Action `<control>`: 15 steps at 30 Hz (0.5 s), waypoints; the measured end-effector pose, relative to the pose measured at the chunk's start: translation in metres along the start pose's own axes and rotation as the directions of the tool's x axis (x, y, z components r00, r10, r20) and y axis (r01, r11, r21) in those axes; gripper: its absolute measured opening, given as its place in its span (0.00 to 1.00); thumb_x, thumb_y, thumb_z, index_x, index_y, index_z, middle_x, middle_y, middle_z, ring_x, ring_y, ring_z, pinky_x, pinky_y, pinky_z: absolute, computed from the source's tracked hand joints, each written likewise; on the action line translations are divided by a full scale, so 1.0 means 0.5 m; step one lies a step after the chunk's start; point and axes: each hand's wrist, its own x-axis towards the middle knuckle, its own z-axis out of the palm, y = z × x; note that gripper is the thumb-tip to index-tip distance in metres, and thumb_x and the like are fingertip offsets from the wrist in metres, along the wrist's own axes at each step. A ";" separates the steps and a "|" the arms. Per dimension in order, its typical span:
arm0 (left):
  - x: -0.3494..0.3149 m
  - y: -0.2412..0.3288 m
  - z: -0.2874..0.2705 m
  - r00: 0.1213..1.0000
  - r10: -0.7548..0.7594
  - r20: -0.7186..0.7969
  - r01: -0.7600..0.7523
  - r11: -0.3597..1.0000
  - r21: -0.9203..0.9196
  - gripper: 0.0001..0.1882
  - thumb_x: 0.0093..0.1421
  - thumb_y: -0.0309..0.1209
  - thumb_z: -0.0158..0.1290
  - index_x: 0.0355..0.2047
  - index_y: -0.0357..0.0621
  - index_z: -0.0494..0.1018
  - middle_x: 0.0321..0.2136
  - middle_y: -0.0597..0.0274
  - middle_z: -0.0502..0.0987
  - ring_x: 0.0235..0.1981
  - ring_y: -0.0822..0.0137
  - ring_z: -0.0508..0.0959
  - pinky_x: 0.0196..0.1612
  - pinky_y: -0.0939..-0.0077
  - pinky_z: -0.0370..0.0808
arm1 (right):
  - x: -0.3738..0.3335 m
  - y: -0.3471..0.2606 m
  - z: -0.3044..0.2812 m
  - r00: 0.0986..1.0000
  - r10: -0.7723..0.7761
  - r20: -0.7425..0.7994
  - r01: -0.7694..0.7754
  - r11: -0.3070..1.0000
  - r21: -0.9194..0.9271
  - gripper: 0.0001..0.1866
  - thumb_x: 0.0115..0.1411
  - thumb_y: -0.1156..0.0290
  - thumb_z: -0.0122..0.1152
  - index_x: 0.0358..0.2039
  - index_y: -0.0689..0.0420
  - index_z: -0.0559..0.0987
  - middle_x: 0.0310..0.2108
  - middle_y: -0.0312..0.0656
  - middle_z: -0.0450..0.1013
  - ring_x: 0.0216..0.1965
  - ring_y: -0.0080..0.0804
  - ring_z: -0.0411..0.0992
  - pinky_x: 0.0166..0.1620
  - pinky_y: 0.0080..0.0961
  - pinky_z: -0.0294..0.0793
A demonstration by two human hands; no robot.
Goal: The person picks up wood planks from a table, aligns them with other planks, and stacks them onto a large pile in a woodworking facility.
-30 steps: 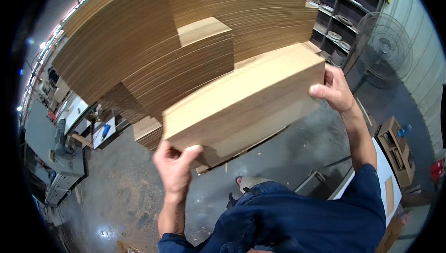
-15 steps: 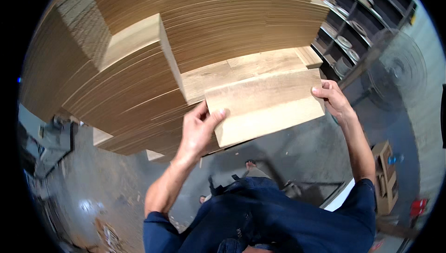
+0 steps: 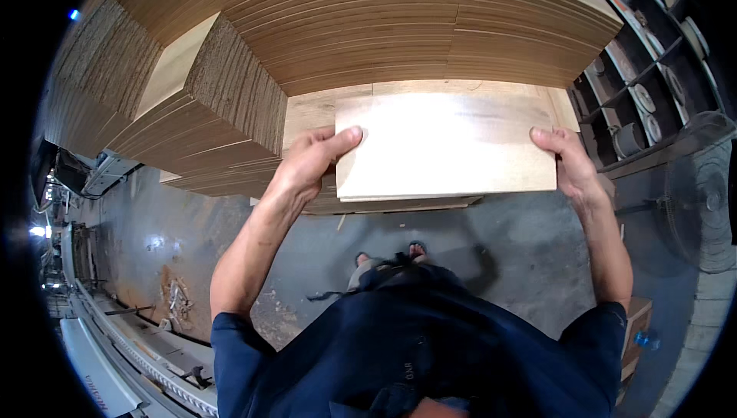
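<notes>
A pale wooden board (image 3: 449, 145) spans the space between my hands, its face up and glaring with light. My left hand (image 3: 309, 163) grips the board's left end, thumb on top and fingers curled underneath. At the opposite end my right hand (image 3: 574, 163) clasps it the same way. Just beyond and under the board lies the top of a lower stack of similar boards (image 3: 313, 109), partly hidden by it. Whether the board rests on that stack or hovers over it, I cannot tell.
Tall stacks of boards (image 3: 368, 34) rise at the back, with a stepped stack (image 3: 234, 84) at left. Dark shelves (image 3: 626, 95) holding round items stand at right beside a fan (image 3: 702, 207). Machinery (image 3: 142, 356) runs along the lower left; scraps (image 3: 176, 299) litter the floor.
The board has gone from tilted to nearly level and straight, closer to the stack behind it. Both hands keep their grip. The whole view has turned.
</notes>
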 end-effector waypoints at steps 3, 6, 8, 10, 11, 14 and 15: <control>0.031 0.035 -0.004 0.999 0.030 -0.014 -0.029 0.997 0.071 0.32 0.60 0.43 0.58 0.48 0.19 0.70 0.39 0.34 0.77 0.40 0.54 0.80 0.45 0.65 0.77 | 0.024 -0.017 0.011 1.000 0.014 -0.013 -0.013 0.999 0.048 0.31 0.56 0.63 0.65 0.53 0.73 0.69 0.47 0.53 0.73 0.47 0.34 0.75 0.51 0.28 0.75; 0.069 0.067 -0.023 0.998 0.060 0.005 -0.060 0.998 -0.011 0.32 0.61 0.42 0.57 0.48 0.17 0.69 0.41 0.33 0.76 0.40 0.53 0.81 0.43 0.65 0.79 | 0.074 -0.056 0.017 1.000 -0.001 -0.006 0.001 0.999 0.038 0.32 0.57 0.62 0.65 0.55 0.72 0.67 0.48 0.52 0.73 0.48 0.34 0.74 0.52 0.29 0.73; 0.070 0.079 -0.029 0.998 0.049 -0.048 -0.051 0.998 -0.041 0.31 0.63 0.42 0.55 0.49 0.17 0.68 0.42 0.33 0.76 0.41 0.54 0.81 0.42 0.66 0.80 | 0.091 -0.075 0.028 0.999 -0.012 0.030 0.011 1.000 0.023 0.32 0.57 0.61 0.65 0.54 0.72 0.68 0.48 0.52 0.72 0.48 0.34 0.74 0.52 0.29 0.73; 0.069 0.079 -0.051 0.993 0.087 -0.075 -0.092 0.994 -0.056 0.31 0.63 0.41 0.54 0.49 0.17 0.67 0.42 0.33 0.76 0.41 0.55 0.81 0.43 0.66 0.80 | 0.107 -0.075 0.052 1.000 0.000 0.025 0.000 1.000 0.017 0.30 0.57 0.62 0.64 0.53 0.72 0.69 0.48 0.52 0.73 0.47 0.35 0.74 0.52 0.29 0.74; 0.072 0.074 -0.057 0.991 0.077 -0.114 -0.085 0.994 -0.067 0.29 0.64 0.41 0.54 0.48 0.19 0.69 0.42 0.38 0.77 0.37 0.59 0.81 0.37 0.70 0.79 | 0.115 -0.071 0.060 1.000 0.011 0.015 -0.012 1.000 0.014 0.29 0.58 0.62 0.64 0.52 0.71 0.70 0.48 0.52 0.73 0.47 0.35 0.74 0.52 0.28 0.74; 0.065 0.049 -0.091 0.990 0.081 -0.112 -0.083 0.997 -0.006 0.26 0.64 0.41 0.54 0.47 0.23 0.71 0.41 0.45 0.78 0.36 0.64 0.79 0.34 0.74 0.75 | 0.170 -0.048 0.075 0.991 0.064 0.115 -0.070 0.996 0.049 0.23 0.57 0.64 0.65 0.46 0.69 0.75 0.42 0.48 0.75 0.43 0.32 0.74 0.49 0.27 0.74; 0.055 0.038 -0.097 0.980 0.147 -0.133 -0.141 0.989 0.055 0.25 0.63 0.42 0.54 0.46 0.27 0.73 0.40 0.50 0.79 0.37 0.69 0.76 0.36 0.74 0.71 | 0.174 -0.053 0.092 0.992 0.094 0.085 -0.095 0.995 0.011 0.22 0.57 0.64 0.64 0.45 0.69 0.75 0.42 0.48 0.75 0.43 0.32 0.74 0.48 0.27 0.74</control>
